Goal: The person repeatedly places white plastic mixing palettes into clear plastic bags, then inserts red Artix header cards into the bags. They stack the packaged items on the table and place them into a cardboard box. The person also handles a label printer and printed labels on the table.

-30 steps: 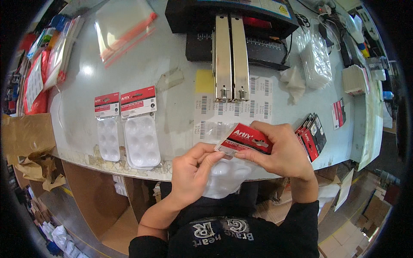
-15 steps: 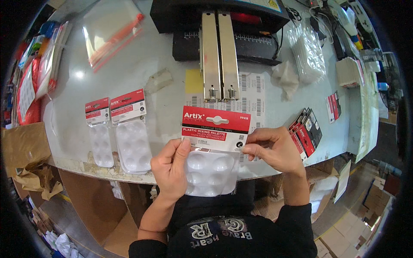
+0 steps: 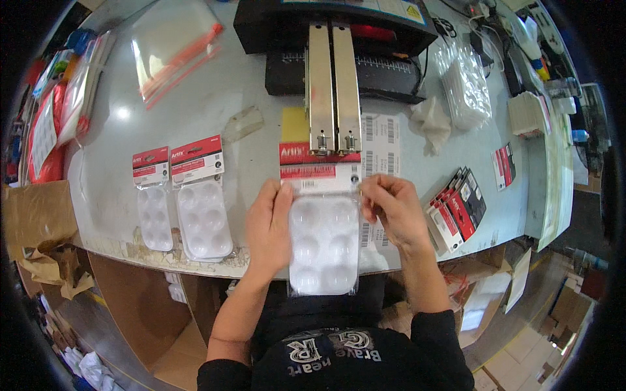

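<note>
A white plastic mixing palette [image 3: 324,244] with rounded wells lies in a clear bag, topped by a red and white header card [image 3: 318,186]. The card's upper part is beneath the ends of two metal arms [image 3: 334,98] of a black stapling machine [image 3: 385,27]. My left hand [image 3: 268,225] is closed on the left edge of the pack, thumb by the card's lower corner. At the card's right edge, my right hand [image 3: 392,207] pinches the corner with its fingers. The palette's lower end hangs over the table's front edge.
Two carded palette packs [image 3: 203,218] lie at left. Folded header cards [image 3: 460,208] are stacked at right, below clear bags [image 3: 465,88] and a crumpled tissue [image 3: 432,124]. A barcode label sheet [image 3: 385,140] lies under the metal arms. Red-edged plastic bags [image 3: 176,55] lie far left.
Both hands have pushed the packaged palette away from me and flattened it, sliding the header card's top under the metal arms. The right hand has moved slightly left along with it.
</note>
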### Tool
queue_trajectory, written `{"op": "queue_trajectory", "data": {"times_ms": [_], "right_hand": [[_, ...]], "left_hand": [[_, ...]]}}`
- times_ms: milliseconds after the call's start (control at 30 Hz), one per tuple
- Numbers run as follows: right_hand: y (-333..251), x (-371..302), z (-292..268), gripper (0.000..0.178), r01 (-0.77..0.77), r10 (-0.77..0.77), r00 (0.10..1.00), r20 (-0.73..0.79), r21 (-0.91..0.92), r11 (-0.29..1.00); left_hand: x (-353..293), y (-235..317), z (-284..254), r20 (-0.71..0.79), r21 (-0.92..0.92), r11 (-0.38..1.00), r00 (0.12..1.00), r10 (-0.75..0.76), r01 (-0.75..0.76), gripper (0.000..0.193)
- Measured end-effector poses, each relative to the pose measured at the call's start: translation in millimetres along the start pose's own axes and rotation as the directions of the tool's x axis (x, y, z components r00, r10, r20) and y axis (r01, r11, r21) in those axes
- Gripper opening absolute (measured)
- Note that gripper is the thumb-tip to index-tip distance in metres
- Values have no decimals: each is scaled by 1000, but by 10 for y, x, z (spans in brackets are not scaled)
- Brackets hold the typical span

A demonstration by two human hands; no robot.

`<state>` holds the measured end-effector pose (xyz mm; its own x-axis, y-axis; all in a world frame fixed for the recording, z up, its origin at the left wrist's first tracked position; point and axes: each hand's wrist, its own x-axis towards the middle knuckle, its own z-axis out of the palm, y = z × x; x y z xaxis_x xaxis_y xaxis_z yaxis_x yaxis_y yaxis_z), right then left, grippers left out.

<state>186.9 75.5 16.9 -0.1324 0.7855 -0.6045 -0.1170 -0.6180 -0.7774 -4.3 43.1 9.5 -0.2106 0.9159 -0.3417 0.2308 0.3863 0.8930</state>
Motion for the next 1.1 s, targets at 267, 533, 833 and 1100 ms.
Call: {"op": "queue_trajectory", "data": {"times_ms": [267,533,833,1100], "right_hand": [[193,366,-34,16,175,-171,985,-37,146,974],[-251,-433,-722,68,294,-636,761,-124,-809,510],[114,-561,-1769,95,112,-573,794,-203,-878,466],[-345,-601,-897,59,178,-522,820,-236,-761,623]], "left_hand": [[411,-282,143,-71,-159,974,986,153,-162,28],[242,-41,-814,-309,238,955,946,-99,178,37],[-293,-376,-137,50,425,811,905,422,-402,18],[-232,-284,7,-15,397,846,918,395,-357,19]]}}
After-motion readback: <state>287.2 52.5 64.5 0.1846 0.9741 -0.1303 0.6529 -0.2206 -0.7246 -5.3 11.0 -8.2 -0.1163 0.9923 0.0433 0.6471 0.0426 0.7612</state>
